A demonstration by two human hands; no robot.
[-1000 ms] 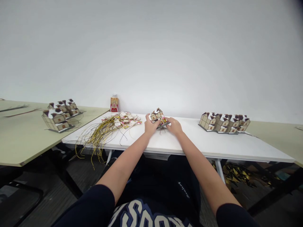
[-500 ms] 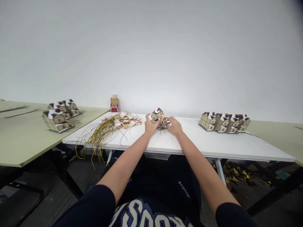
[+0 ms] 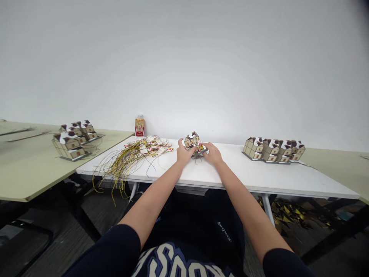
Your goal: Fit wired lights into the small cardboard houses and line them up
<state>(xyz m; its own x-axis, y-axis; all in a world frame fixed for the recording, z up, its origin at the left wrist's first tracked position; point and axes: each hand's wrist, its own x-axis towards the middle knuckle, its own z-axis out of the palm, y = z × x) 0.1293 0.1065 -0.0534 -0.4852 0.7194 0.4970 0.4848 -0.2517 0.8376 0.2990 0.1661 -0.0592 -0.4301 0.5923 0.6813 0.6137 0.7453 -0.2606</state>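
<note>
Between my hands, a small beige model house (image 3: 191,141) with a dark, white-patched roof is held tilted over the white table (image 3: 230,171). My left hand (image 3: 183,154) grips its left side, thumb across the front. On the right side, my right hand (image 3: 212,154) has its fingers closed on the house and its grey base. Small red-and-white parts show at the front of the house near my right fingertips. Thin wires hang just under the base. To the left lies a bundle of yellow and black wires (image 3: 121,159) with white and red-striped pieces (image 3: 151,145).
Several similar houses (image 3: 271,150) stand in a row on the right. More houses (image 3: 67,147) stand on the left greenish table (image 3: 29,169). A red-and-gold container (image 3: 140,126) is by the wall. Gold pieces (image 3: 291,213) lie beneath the table at right.
</note>
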